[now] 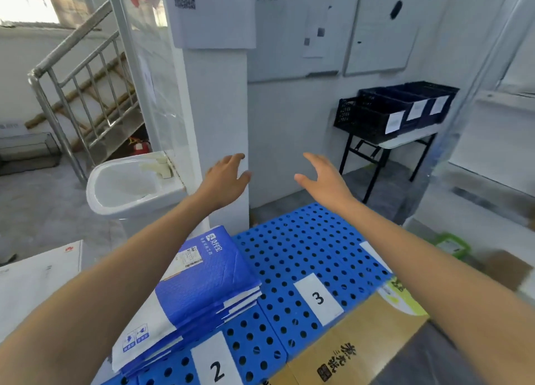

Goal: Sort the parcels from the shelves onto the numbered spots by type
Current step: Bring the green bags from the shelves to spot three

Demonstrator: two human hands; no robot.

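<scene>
1. The left hand [224, 176] and the right hand [321, 179] are both empty, fingers spread, above the blue perforated plastic mat [304, 240].
2. The stack of blue-and-white padded mailers [202, 283] lies behind the white label "2" [215, 367]. I think a forearm can knock it sideways.
3. Its long axis runs away from the person, and the logo end is the far one.

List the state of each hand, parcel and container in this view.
Left hand: open, holding nothing.
Right hand: open, holding nothing.
Stack of blue-and-white padded mailers: piled flat by white label 2.
Brown cardboard box: lying flat by white label 3.
Black plastic crates: lined up on folding table.
</scene>
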